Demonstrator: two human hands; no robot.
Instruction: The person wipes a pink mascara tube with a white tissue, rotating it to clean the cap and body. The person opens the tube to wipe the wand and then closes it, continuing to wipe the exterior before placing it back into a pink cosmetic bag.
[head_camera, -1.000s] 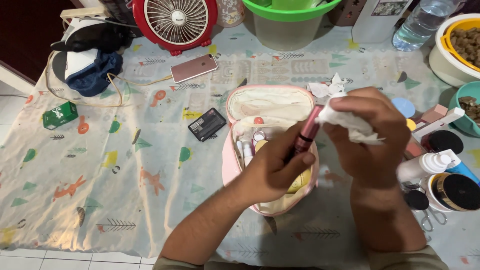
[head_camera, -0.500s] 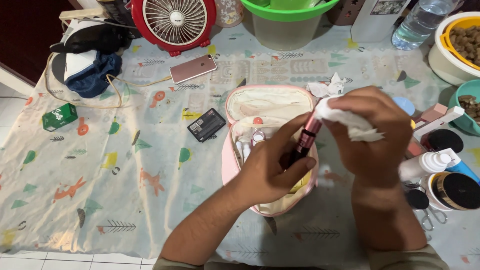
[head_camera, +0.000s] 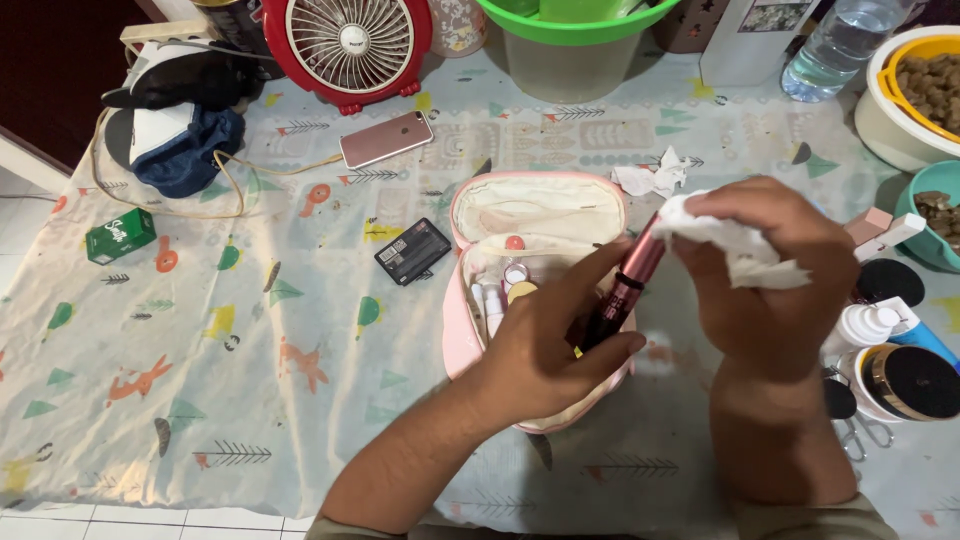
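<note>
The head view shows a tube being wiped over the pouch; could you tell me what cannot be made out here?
- Top end of the pink tube: wrapped in the white tissue held by the right hand.
- Lower end: inside the left hand.
- Pink pouch: contents partly behind both hands.

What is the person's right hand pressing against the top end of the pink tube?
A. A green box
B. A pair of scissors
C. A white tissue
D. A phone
C: the right hand bunches a white tissue around the top end of the pink tube, which the left hand grips lower down, above the open pink pouch.
</note>
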